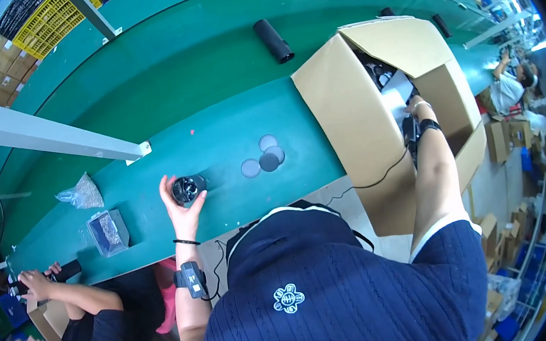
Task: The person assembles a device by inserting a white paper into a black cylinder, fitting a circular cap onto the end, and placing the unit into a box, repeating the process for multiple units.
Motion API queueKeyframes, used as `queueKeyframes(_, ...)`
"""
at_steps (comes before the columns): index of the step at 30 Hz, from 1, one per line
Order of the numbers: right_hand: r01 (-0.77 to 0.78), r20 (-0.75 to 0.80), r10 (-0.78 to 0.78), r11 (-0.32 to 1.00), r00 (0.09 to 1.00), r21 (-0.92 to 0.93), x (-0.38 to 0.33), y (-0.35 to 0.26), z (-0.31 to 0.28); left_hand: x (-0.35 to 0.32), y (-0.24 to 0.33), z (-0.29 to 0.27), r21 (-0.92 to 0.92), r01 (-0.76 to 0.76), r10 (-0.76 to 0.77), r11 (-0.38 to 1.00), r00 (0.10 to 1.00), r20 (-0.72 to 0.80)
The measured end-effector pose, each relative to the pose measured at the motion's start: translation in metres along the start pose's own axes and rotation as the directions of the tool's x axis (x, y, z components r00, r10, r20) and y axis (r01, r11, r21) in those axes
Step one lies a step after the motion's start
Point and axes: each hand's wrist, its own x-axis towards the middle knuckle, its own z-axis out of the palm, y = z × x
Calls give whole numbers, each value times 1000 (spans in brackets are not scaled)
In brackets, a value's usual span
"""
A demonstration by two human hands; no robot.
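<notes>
My left hand (182, 212) is wrapped around a short black cylinder (187, 189) on the green worktop, its open-looking, shiny end facing up. To its right lie several thin dark grey discs (269, 162), some overlapping. My right hand (419, 108) reaches inside a large cardboard box (354, 114) on the right, close to a white sheet-like piece (397, 92) and dark parts. The fingers of that hand are largely hidden, so whether they grip anything does not show.
A black tube (274, 41) lies on the green conveyor belt (205, 50) beyond the worktop. A clear plastic bag (83, 193) and a clear bin (108, 234) of small parts stand at left, near a metal post (46, 132). A co-worker (95, 325) handles another black tube at lower left.
</notes>
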Motion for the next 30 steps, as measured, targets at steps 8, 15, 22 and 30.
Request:
queueKeyframes(8, 93, 30, -92, 994, 995, -60, 35, 1, 37, -16, 2, -7, 48, 40, -40, 998, 999, 3)
queueKeyframes(15, 152, -248, -101, 969, 963, 193, 119, 73, 83, -43, 2, -10, 69, 314, -307, 947, 947, -94)
queueKeyframes(22, 70, 74, -77, 993, 994, 94, 87, 15, 74, -91, -12, -19, -79, 390, -398, 917, 897, -194)
queueKeyframes(30, 204, -244, -150, 956, 958, 210, 72, 36, 45, -93, -19, -20, -95, 489, -491, 867, 871, 8)
